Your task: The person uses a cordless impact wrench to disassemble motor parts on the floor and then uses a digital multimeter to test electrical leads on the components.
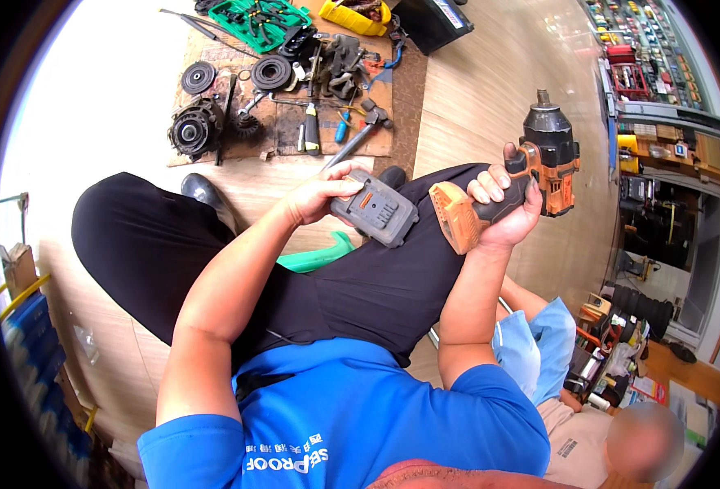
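Over pale flooring (503, 90), the left grip (327, 194) pinches a battery (378, 213), the right grip (516, 222) clasps an impact wrench (549, 151): battery handling, likely needing alignment next.

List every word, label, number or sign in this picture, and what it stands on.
I locate wording without copying it.
Blue shirt: large white lettering.
Battery pack in the left hand: small orange-red marking, unreadable.
Power tool in the right hand: orange label, too small.
Co-worker's pale shirt: small dark print, unreadable.
Black box: pale label, blurred.
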Demonstrator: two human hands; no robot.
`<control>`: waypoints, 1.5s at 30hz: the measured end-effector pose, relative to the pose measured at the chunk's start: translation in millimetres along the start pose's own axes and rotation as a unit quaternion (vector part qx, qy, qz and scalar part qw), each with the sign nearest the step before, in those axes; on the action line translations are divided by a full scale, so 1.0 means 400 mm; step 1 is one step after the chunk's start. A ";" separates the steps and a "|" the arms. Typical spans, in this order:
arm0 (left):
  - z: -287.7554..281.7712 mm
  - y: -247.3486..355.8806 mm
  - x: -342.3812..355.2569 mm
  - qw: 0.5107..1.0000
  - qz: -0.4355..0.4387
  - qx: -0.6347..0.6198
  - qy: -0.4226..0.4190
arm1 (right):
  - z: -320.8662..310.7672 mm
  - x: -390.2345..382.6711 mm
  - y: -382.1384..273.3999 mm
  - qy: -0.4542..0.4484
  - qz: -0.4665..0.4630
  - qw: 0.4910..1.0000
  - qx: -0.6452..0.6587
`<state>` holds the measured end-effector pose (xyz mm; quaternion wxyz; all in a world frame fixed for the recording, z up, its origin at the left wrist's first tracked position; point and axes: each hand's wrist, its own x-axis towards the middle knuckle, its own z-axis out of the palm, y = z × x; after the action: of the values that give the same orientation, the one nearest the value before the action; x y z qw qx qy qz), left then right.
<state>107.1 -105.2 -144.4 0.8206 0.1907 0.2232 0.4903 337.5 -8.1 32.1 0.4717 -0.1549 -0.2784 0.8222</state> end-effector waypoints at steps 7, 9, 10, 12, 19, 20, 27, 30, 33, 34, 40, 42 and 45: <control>0.008 0.015 -0.005 0.999 0.019 0.046 -0.012 | -0.020 -0.027 -0.023 0.008 -0.017 1.000 0.006; 0.011 0.017 -0.004 0.998 0.027 0.049 -0.013 | -0.026 -0.032 -0.029 0.012 -0.012 1.000 0.015; 0.013 0.019 -0.004 0.999 0.028 0.047 -0.004 | -0.028 -0.034 -0.032 0.013 -0.010 1.000 0.021; 0.024 0.035 -0.011 0.998 0.033 0.059 -0.006 | -0.032 -0.038 -0.038 0.020 -0.006 0.999 0.037; 0.060 0.100 -0.038 0.996 0.027 0.078 -0.025 | -0.054 -0.045 -0.059 0.021 -0.001 0.996 0.084; 0.062 0.106 -0.041 0.996 0.039 0.078 -0.025 | -0.054 -0.043 -0.060 0.016 -0.002 0.996 0.090; 0.089 0.149 -0.052 0.990 0.103 0.092 -0.040 | -0.071 -0.049 -0.072 0.004 0.000 0.996 0.088; 0.102 0.181 -0.059 0.984 0.127 0.111 -0.059 | -0.073 -0.051 -0.079 0.003 0.001 0.997 0.077; 0.124 0.212 -0.083 0.979 0.155 0.124 -0.047 | -0.074 -0.050 -0.086 0.008 0.001 0.998 0.068; 0.125 0.219 -0.091 0.980 0.152 0.121 -0.042 | -0.071 -0.051 -0.089 0.017 0.003 0.998 0.066; 0.139 0.243 -0.112 0.968 0.196 0.154 -0.023 | -0.072 -0.055 -0.094 0.024 0.002 0.997 0.071; 0.125 0.238 -0.101 0.966 0.203 0.157 0.010 | -0.066 -0.056 -0.093 0.031 0.000 0.997 0.066; 0.096 0.216 -0.076 0.960 0.215 0.144 0.107 | -0.067 -0.055 -0.092 0.033 -0.004 0.998 0.060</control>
<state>53.3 -97.2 -61.3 0.6310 0.2964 0.3318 0.6355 387.8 -4.1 32.6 0.4919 -0.1520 -0.2132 0.8303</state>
